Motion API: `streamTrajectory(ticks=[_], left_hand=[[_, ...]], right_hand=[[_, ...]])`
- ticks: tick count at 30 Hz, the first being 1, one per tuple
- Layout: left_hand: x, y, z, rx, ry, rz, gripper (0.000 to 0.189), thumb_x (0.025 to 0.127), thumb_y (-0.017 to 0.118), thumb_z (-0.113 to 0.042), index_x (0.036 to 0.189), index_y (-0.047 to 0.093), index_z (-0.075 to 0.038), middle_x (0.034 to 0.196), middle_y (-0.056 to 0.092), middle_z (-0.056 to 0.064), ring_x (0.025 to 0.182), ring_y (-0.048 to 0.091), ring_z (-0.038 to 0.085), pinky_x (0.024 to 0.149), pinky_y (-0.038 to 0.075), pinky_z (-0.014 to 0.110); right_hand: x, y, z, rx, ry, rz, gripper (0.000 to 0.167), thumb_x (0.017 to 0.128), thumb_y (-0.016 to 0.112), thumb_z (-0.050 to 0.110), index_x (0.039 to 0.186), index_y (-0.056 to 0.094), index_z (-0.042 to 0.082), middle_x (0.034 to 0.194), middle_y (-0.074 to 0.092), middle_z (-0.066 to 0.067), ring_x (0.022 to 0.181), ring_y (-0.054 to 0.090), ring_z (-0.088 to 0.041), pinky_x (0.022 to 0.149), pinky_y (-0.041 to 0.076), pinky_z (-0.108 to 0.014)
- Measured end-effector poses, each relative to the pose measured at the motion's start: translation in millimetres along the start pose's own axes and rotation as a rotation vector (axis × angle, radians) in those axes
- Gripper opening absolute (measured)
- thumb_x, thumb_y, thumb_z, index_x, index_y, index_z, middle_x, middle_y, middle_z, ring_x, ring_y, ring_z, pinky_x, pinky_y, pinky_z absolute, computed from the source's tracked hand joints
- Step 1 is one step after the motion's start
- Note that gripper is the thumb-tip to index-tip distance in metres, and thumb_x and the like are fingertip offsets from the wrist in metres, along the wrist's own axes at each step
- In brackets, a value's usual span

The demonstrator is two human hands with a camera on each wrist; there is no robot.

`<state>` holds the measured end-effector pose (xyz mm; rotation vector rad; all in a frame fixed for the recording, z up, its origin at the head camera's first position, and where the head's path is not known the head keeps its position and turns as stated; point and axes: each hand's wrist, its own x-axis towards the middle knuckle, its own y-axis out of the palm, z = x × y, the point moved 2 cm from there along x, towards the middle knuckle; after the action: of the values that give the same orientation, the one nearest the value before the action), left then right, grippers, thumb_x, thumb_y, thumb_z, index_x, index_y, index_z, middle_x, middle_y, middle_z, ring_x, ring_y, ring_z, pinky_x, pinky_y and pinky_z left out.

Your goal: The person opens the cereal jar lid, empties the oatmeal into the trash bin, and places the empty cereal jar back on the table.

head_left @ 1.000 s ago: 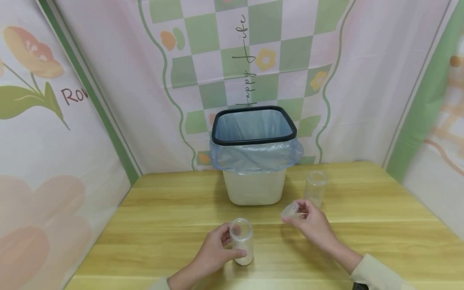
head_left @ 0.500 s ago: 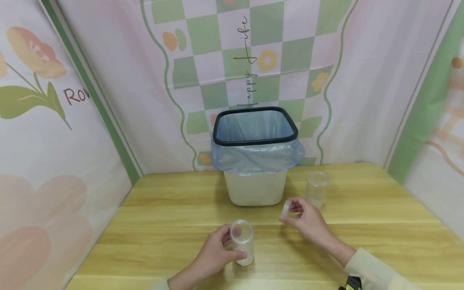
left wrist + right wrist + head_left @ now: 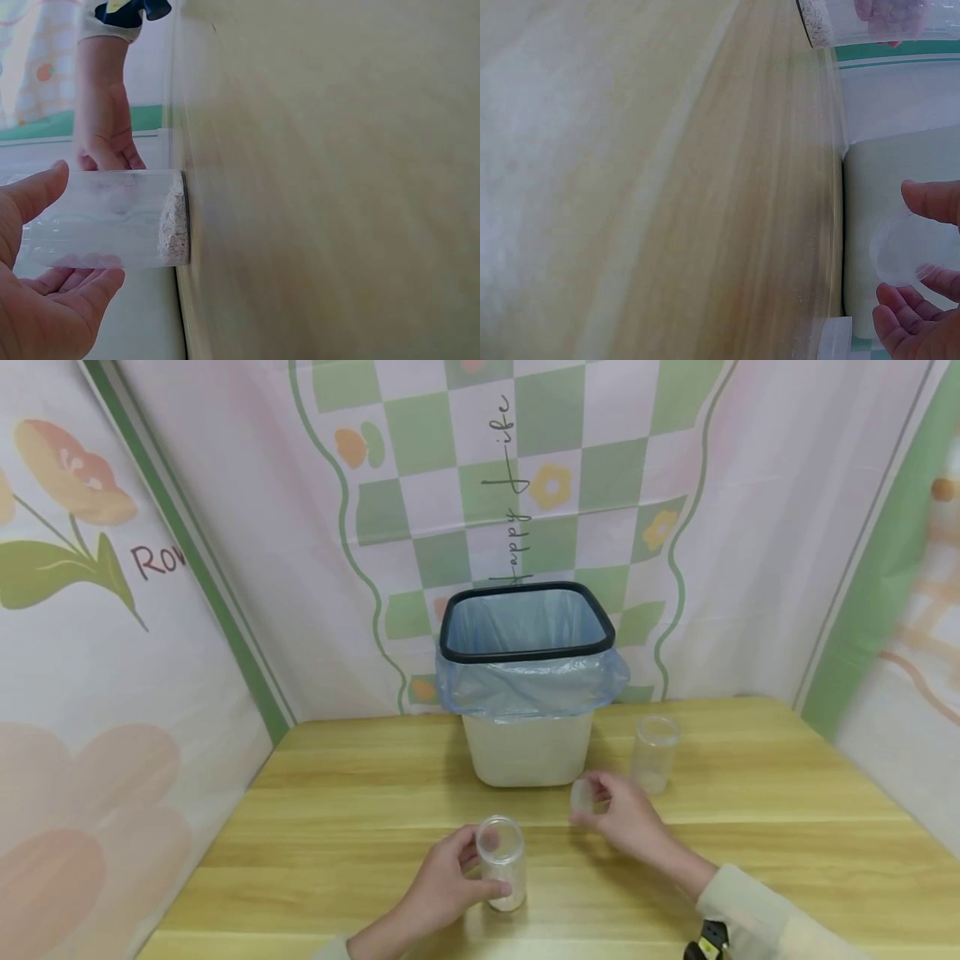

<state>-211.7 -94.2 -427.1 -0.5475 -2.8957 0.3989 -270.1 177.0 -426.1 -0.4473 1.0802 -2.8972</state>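
We see the left hand (image 3: 450, 877) at the lower middle of the frame, its forearm slanting up and rightward from the bottom edge. Its fingers curl round the clear jar (image 3: 501, 867), the thumb lying across the near side and the other fingers bent along the far left side. The jar stands upright on the wooden table (image 3: 337, 802), its mouth uncovered, and in the left wrist view we make out pale grainy material (image 3: 174, 225) gathered at its bottom.

Right of centre, we find the right hand (image 3: 626, 818) reaching up and leftward from the lower right, its wrist leading back to a light sleeve (image 3: 757, 910). Thumb and fingertips pinch a translucent lid (image 3: 582, 797) by its edge, the disc turned nearly upright, well apart from the jar. In the right wrist view we see the lower fingers loosely bent beneath the lid. Behind this hand, a second clear jar (image 3: 655, 758) stands just right of the lined bin (image 3: 528, 752) at the centre.
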Motion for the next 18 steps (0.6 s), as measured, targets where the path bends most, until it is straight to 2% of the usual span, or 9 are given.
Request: streamTrajectory(ticks=[7,12,18], left_hand=[[0.2,-0.2,2.0,-0.015,0.013,0.004,0.06,0.075,0.084,-0.009,0.127,0.056,-0.002,0.125,0.061,0.013,0.12,0.056,0.03,0.099,0.046,0.035],[0.6,-0.3,2.5,-0.012,0.019,0.003,0.06,0.075,0.084,-0.01,0.127,0.056,-0.001,0.125,0.061,0.013,0.12,0.056,0.03,0.098,0.046,0.035],[1.2,-0.9,3.5,0.007,0.017,0.001,0.061,0.073,0.085,-0.016,0.126,0.057,-0.003,0.125,0.062,0.011,0.119,0.057,0.028,0.098,0.046,0.03]], right_hand=[[2.9,9,1,-0.166,-0.045,0.023,0.06,0.075,0.085,0.025,0.121,0.061,-0.006,0.106,0.06,-0.017,0.091,0.058,-0.029,0.076,0.052,-0.045],[2.6,14,5,-0.279,-0.065,0.072,0.066,0.078,0.082,0.031,0.128,0.058,-0.005,0.115,0.057,-0.025,0.096,0.059,-0.036,0.08,0.052,-0.051],[3.5,17,9,-0.346,-0.072,0.088,0.067,0.075,0.083,0.034,0.126,0.06,-0.003,0.116,0.059,-0.024,0.097,0.061,-0.037,0.08,0.053,-0.052]])
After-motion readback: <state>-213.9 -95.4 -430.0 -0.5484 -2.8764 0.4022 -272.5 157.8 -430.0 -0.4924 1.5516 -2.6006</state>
